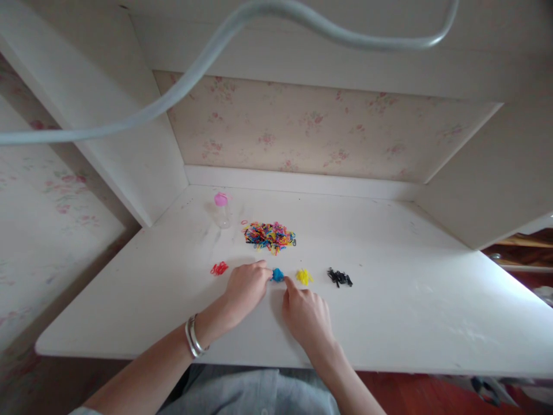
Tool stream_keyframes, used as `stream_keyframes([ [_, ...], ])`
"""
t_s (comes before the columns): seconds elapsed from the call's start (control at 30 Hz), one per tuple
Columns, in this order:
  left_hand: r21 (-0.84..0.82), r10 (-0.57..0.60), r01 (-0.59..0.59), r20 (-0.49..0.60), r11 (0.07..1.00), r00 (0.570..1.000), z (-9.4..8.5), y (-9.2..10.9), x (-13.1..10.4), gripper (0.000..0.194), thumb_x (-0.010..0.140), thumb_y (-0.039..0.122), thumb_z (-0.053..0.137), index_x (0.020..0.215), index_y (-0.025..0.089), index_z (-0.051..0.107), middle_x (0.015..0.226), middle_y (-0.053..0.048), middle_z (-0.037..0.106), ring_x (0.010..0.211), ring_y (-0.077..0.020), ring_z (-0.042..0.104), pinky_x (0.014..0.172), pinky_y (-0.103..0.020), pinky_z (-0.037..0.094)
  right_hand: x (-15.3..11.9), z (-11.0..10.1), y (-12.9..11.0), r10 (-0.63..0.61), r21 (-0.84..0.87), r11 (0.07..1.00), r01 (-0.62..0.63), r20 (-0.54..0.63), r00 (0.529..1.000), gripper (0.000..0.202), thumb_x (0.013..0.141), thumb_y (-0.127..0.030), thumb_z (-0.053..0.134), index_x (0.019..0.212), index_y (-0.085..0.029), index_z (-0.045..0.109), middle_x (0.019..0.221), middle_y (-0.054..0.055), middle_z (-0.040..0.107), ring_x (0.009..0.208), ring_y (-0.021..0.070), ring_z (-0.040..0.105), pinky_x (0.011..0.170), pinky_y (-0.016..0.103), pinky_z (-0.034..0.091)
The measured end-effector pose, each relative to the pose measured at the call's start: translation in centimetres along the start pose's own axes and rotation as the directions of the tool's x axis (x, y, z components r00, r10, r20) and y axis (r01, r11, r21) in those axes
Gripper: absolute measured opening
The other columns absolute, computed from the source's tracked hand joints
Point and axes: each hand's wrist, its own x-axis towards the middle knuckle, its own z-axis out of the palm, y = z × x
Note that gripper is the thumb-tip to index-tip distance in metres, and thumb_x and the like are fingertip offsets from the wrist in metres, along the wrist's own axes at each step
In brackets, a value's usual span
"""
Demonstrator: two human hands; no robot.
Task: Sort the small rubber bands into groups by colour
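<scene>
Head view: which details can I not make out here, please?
All in the head view:
- Multicoloured pile of small loops: pieces too small and overlapping to count.
- Bare right hand: curled fingertips hidden by the hand itself.
- Pale curved tube: cut off by left edge.

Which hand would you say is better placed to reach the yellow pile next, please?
Probably the right hand: its fingers are close beside the yellow pile, while the left hand is farther off, on the other side of the blue pile.
</scene>
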Motion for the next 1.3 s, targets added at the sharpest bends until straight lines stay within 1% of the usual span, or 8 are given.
stream_keyframes([
  [0.3, -0.060, -0.019, 0.019, 0.008, 0.998, 1.000, 0.1, -0.5, -0.5, 0.026, 0.088, 0.019, 0.041, 0.086, 0.024, 0.067, 0.086, -0.004, 0.064, 0.074, -0.0145, 0.063, 0.062, -0.023, 0.043, 0.2, -0.1, 0.0, -0.010, -0.012, 1.000, 0.010, 0.016, 1.000, 0.040, 0.090, -0.024, 0.033, 0.126, -0.030, 0.048, 0.077, 0.007, 0.069, 0.068, 0.0228, 0.067, 0.059, 0.028, 0.043],
  [0.43, -0.105, -0.020, 0.017, -0.033, 0.994, 0.999, -0.2, -1.1, -0.8, 0.027, 0.089, 0.018, 0.040, 0.084, 0.024, 0.066, 0.086, -0.003, 0.065, 0.074, -0.0152, 0.063, 0.061, -0.024, 0.043, 0.3, -0.8, 0.6, -0.003, -0.023, 1.000, 0.002, -0.012, 1.000, 0.037, 0.091, -0.031, 0.033, 0.125, -0.031, 0.050, 0.077, 0.007, 0.069, 0.068, 0.0223, 0.067, 0.058, 0.027, 0.042],
  [0.53, -0.167, -0.066, 0.048, -0.109, 0.985, 0.992, -0.8, -1.8, -1.8, 0.029, 0.091, 0.022, 0.037, 0.083, 0.023, 0.065, 0.086, -0.004, 0.065, 0.075, -0.0147, 0.063, 0.065, -0.024, 0.044, 1.0, -2.0, 1.3, 0.013, -0.039, 0.999, -0.013, -0.024, 1.000, 0.037, 0.092, -0.038, 0.032, 0.121, -0.032, 0.054, 0.079, 0.008, 0.069, 0.071, 0.0221, 0.066, 0.061, 0.027, 0.042],
  [0.63, -0.272, -0.109, 0.048, -0.213, 0.961, 0.971, -0.9, -3.0, -3.7, 0.030, 0.093, 0.028, 0.036, 0.088, 0.023, 0.065, 0.087, -0.004, 0.067, 0.080, -0.0155, 0.062, 0.075, -0.026, 0.046, 2.7, -3.2, 2.0, 0.011, -0.046, 0.999, -0.013, -0.036, 0.999, 0.038, 0.092, -0.041, 0.031, 0.115, -0.032, 0.060, 0.085, 0.008, 0.069, 0.077, 0.0224, 0.066, 0.065, 0.029, 0.043],
  [0.73, -0.384, -0.151, 0.033, -0.280, 0.923, 0.948, 0.0, -4.5, -6.2, 0.029, 0.092, 0.031, 0.038, 0.088, 0.023, 0.065, 0.088, -0.004, 0.068, 0.082, -0.0158, 0.062, 0.081, -0.027, 0.047, 5.3, -3.9, 2.3, 0.026, -0.061, 0.998, -0.027, -0.012, 1.000, 0.036, 0.091, -0.042, 0.034, 0.109, -0.032, 0.064, 0.092, 0.009, 0.069, 0.084, 0.0241, 0.065, 0.069, 0.031, 0.043],
  [0.83, -0.476, -0.198, 0.031, -0.305, 0.879, 0.932, 1.5, -5.9, -8.5, 0.026, 0.091, 0.033, 0.040, 0.089, 0.024, 0.064, 0.089, -0.003, 0.068, 0.084, -0.0158, 0.063, 0.079, -0.026, 0.049, 7.9, -3.9, 2.0, 0.024, -0.074, 0.997, -0.022, 0.026, 0.999, 0.034, 0.089, -0.039, 0.039, 0.110, -0.031, 0.064, 0.099, 0.009, 0.068, 0.090, 0.0240, 0.063, 0.073, 0.033, 0.044],
  [0.93, -0.547, -0.245, 0.038, -0.310, 0.836, 0.919, 2.4, -6.6, -9.7, 0.025, 0.091, 0.034, 0.041, 0.088, 0.025, 0.064, 0.085, -0.002, 0.067, 0.081, -0.0151, 0.063, 0.072, -0.023, 0.050, 9.7, -3.3, 1.6, 0.020, -0.078, 0.997, -0.018, 0.027, 0.999, 0.035, 0.088, -0.037, 0.041, 0.114, -0.030, 0.062, 0.102, 0.009, 0.067, 0.094, 0.0231, 0.062, 0.076, 0.033, 0.044],
  [1.3, -0.623, -0.208, 0.004, -0.255, 0.783, 0.944, 2.0, -6.7, -8.7, 0.025, 0.091, 0.033, 0.041, 0.084, 0.023, 0.062, 0.082, -0.002, 0.065, 0.076, -0.0135, 0.061, 0.071, -0.023, 0.048, 11.0, -1.9, 0.8, 0.028, -0.105, 0.994, -0.029, -0.011, 1.000, 0.036, 0.091, -0.040, 0.036, 0.111, -0.030, 0.063, 0.098, 0.009, 0.067, 0.089, 0.0222, 0.064, 0.072, 0.030, 0.044],
])
